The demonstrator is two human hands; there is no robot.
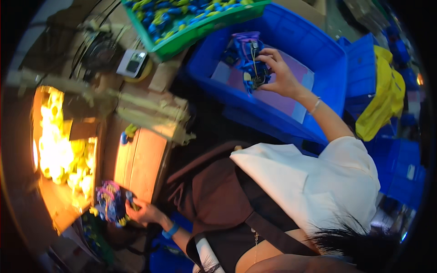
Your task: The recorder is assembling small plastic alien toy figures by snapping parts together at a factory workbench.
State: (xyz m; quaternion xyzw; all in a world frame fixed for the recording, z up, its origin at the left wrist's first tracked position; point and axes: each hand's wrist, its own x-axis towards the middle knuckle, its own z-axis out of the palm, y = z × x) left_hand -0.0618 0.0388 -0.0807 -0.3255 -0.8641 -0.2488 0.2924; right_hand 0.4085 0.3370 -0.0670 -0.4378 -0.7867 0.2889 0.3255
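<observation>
My right hand (282,75) is raised over a large blue plastic bin (273,18). Its thumb and fingers grip a blue and purple plastic toy (249,57) with thin wires showing on it. At the lower left, my left hand (142,213) is closed on the edge of another blue and purple plastic toy (110,202), which has yellow parts along its lower side. That toy is beside the near end of a lit wooden board (141,157). Flat pink and pale sheets (291,102) lie in the bin below the right hand.
A green tray (214,20) of small blue and yellow parts stands at the top. Bright yellow pieces (79,164) fill a lit box at left. A white device with a screen (132,63) sits nearby. Yellow cloth (384,95) hangs by stacked blue bins (398,168) at right.
</observation>
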